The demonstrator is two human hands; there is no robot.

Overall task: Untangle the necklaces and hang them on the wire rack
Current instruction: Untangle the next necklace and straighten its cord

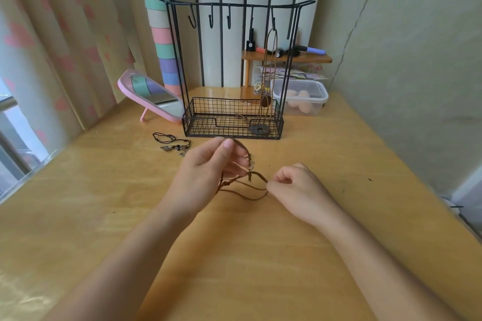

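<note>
Head view: we see our left hand (208, 167) pinching the upper part of a brown cord necklace (251, 174) between thumb and fingers. Our right hand (294, 185), fingers curled, pinches its looped strands at the other end. The cord is thin, leather-like and knotted in places, held just above the wooden surface (260, 255) in front of the black wire rack (208, 128). Another brown necklace (266, 101) hangs from a right-side hook. A black beaded necklace (173, 143) lies left of the rack. Printed papers (307, 74) behind are too blurred for us to read.
</note>
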